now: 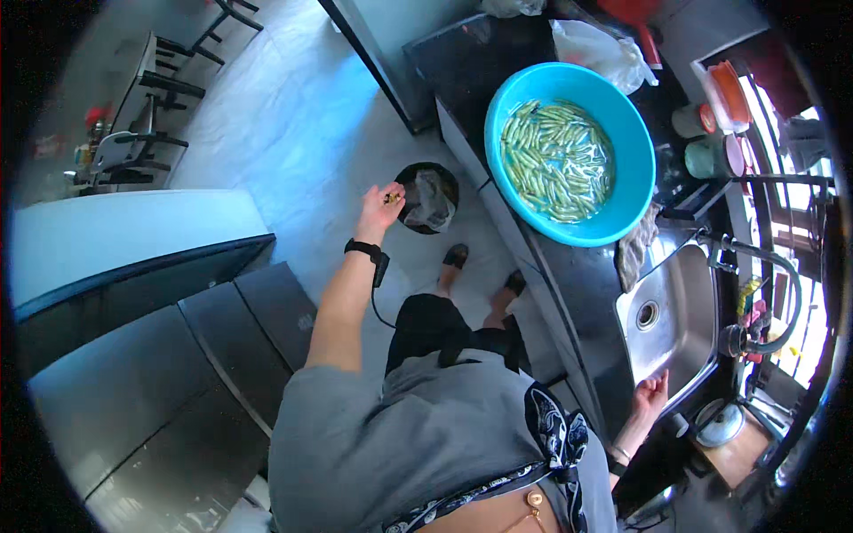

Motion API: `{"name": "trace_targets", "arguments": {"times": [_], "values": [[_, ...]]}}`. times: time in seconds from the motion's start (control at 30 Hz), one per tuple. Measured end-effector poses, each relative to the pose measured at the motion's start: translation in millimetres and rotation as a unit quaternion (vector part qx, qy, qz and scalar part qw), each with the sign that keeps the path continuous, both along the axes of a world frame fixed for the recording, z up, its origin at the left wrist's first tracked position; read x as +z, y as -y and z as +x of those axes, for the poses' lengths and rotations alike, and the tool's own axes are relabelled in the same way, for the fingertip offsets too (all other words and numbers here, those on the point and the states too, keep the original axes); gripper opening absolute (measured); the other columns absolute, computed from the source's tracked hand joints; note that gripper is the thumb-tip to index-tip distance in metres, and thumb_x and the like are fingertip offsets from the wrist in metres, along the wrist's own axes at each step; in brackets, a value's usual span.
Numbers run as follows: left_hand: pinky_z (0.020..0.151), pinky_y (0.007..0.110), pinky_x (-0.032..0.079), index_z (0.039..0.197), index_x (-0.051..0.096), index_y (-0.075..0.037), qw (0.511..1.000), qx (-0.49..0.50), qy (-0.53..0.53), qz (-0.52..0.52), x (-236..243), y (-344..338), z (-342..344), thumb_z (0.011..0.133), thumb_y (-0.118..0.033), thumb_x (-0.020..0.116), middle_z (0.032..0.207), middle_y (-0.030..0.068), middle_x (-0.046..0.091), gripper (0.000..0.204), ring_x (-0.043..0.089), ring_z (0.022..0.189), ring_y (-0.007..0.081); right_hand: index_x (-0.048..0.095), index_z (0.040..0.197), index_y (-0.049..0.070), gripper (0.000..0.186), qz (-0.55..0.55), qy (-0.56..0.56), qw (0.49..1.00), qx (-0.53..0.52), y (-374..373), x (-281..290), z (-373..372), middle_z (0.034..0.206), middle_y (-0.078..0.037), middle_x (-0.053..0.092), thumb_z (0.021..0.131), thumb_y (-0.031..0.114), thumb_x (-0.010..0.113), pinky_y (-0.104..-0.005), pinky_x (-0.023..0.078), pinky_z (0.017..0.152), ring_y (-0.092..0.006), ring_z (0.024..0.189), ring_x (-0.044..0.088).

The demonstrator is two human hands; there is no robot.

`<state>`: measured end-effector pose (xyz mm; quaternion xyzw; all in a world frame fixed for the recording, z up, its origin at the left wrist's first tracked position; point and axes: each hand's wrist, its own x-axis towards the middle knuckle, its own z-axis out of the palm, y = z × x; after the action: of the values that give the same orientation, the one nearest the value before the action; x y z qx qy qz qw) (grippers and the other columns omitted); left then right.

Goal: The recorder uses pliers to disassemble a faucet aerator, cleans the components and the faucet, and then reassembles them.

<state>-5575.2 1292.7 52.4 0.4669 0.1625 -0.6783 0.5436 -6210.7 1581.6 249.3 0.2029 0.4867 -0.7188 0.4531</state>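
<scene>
My left hand point(384, 210) is stretched out over a dark round bin point(414, 220) on the floor, its fingers curled around small yellow-brown scraps point(391, 198). A crumpled clear plastic bag point(432, 201) lines the bin. At the near edge of the steel sink point(647, 342), my right hand point(651, 398) is raised with loosely bent fingers and nothing visible in them. On the dark counter stands a large blue basin point(503, 182), where many slim green pods or similar pieces point(558, 160) lie in water.
A curved faucet point(782, 258) rises behind the sink. A grey cloth point(636, 245) lies between basin and sink. Jars point(706, 158) and a white plastic bag point(604, 55) sit farther back. Steel cabinets point(142, 400) stand to my left, with chairs point(147, 142) beyond.
</scene>
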Motion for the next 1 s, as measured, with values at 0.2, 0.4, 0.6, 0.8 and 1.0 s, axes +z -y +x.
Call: {"name": "trace_targets", "arguments": {"times": [0.2, 0.4, 0.6, 0.8, 1.0], "values": [[0.099, 0.047, 0.025, 0.109, 0.04, 0.007, 0.998, -0.014, 0.037, 0.055, -37, 25, 5, 0.091, -0.035, 0.03, 0.114, 0.0212, 0.043, 0.048, 0.041, 0.107, 0.0325, 0.055, 0.087, 0.006, 0.01, 0.109, -0.072, 0.988, -0.085, -20, 28, 45, 0.058, 0.001, 0.04, 0.084, 0.015, 0.056, -0.0215, 0.031, 0.043, -0.0091, 0.047, 0.034], [0.095, 0.046, 0.031, 0.107, 0.043, 0.005, 0.996, -0.035, 0.017, 0.075, -92, 43, -1, 0.09, -0.03, 0.032, 0.112, 0.0166, 0.046, 0.04, 0.043, 0.106, 0.0315, 0.055, 0.096, 0.005, 0.014, 0.124, -0.117, 0.982, -0.086, -27, 36, 66, 0.059, 0.002, 0.039, 0.087, 0.015, 0.052, -0.0206, 0.03, 0.043, -0.0081, 0.049, 0.032], [0.09, 0.036, 0.037, 0.103, 0.051, 0.004, 0.965, -0.161, 0.205, 0.022, -160, 36, 40, 0.085, -0.017, 0.037, 0.108, 0.0161, 0.055, 0.031, 0.048, 0.105, 0.0276, 0.054, 0.101, 0.004, 0.017, 0.12, -0.119, 0.981, -0.091, -11, 39, 66, 0.059, 0.003, 0.037, 0.087, 0.014, 0.051, -0.0209, 0.028, 0.043, -0.0072, 0.049, 0.031], [0.081, 0.04, 0.043, 0.106, 0.055, -0.003, 0.538, -0.532, 0.618, -0.212, -68, 18, -12, 0.068, -0.005, 0.051, 0.1, 0.0201, 0.057, 0.038, 0.053, 0.097, 0.0353, 0.053, 0.096, 0.005, 0.012, 0.083, -0.137, 0.983, -0.092, -47, 58, 77, 0.059, 0.003, 0.038, 0.085, 0.012, 0.054, -0.0199, 0.027, 0.043, -0.0061, 0.049, 0.032], [0.069, 0.034, 0.04, 0.107, 0.051, -0.002, 0.928, -0.196, 0.245, 0.202, -75, 51, -26, 0.08, -0.029, 0.051, 0.078, 0.0073, 0.056, 0.039, 0.051, 0.073, 0.0227, 0.054, 0.1, 0.006, 0.019, 0.116, -0.176, 0.966, -0.153, -45, 56, 85, 0.062, 0.004, 0.041, 0.083, 0.014, 0.057, -0.0213, 0.03, 0.044, -0.0066, 0.049, 0.034]]}}
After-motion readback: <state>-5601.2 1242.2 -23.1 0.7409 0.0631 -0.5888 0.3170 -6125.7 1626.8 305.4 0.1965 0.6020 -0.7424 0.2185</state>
